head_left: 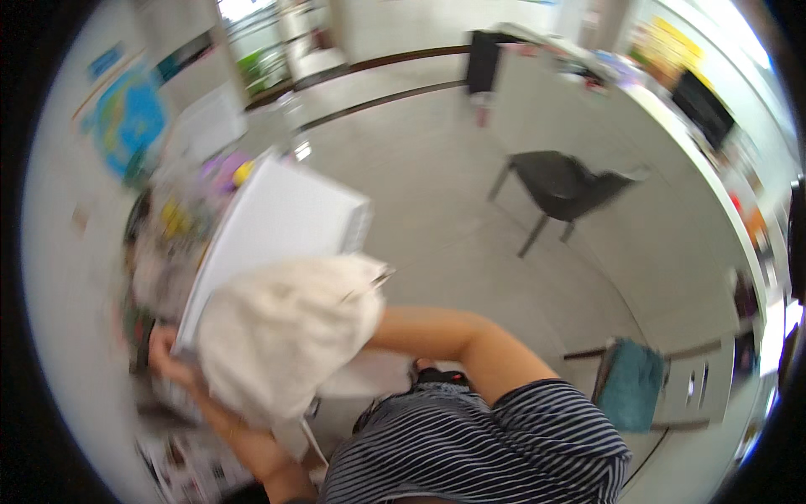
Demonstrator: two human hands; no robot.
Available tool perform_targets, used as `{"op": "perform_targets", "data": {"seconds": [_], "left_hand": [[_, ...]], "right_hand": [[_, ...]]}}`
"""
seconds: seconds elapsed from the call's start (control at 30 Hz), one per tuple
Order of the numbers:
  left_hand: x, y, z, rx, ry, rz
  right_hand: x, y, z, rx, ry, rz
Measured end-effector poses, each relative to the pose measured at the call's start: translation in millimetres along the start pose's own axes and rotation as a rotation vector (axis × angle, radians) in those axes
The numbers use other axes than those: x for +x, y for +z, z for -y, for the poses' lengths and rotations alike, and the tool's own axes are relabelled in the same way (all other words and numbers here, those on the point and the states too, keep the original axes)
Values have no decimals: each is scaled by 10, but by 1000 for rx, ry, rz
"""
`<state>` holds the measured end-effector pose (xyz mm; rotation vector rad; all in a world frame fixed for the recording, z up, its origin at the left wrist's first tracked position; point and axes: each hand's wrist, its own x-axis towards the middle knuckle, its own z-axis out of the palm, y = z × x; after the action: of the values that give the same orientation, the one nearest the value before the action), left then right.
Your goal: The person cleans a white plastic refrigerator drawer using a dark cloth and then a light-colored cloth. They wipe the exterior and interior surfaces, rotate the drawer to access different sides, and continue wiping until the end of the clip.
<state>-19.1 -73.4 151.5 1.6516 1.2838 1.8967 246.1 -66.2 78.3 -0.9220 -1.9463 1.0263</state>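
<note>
A large flat white box (283,211) is held up in front of me, tilted, with dark print along its right side. My left hand (171,360) grips its lower left corner, the fingers curled around the edge. Over the near part of the box lies a bunched cream cloth (283,334), perhaps a fabric bag, with a dark thin detail at its right end. My right forearm reaches in behind this cloth, which hides my right hand. Blur softens the hands and the cloth.
Along the left wall is a heap of blurred items (182,233), some in clear plastic. A dark chair (560,183) stands by a long white counter (630,151) on the right. A teal cloth (630,384) hangs at lower right. Printed papers (195,466) lie at lower left.
</note>
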Motion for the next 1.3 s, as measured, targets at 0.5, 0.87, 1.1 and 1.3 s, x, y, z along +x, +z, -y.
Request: {"op": "perform_targets", "data": {"seconds": [0.5, 0.87, 1.1, 1.3], "left_hand": [[-223, -4, -459, -106, 18, -86], [-243, 63, -494, -119, 39, -73], [-264, 82, -560, -102, -20, -80], [-317, 126, -519, -167, 48, -214]], "right_hand": [[861, -1135, -255, 78, 80, -242], [1101, -2099, -807, 211, 262, -655], [758, -1263, 1128, 378, -149, -131], [692, 65, 1449, -530, -736, -84]]}}
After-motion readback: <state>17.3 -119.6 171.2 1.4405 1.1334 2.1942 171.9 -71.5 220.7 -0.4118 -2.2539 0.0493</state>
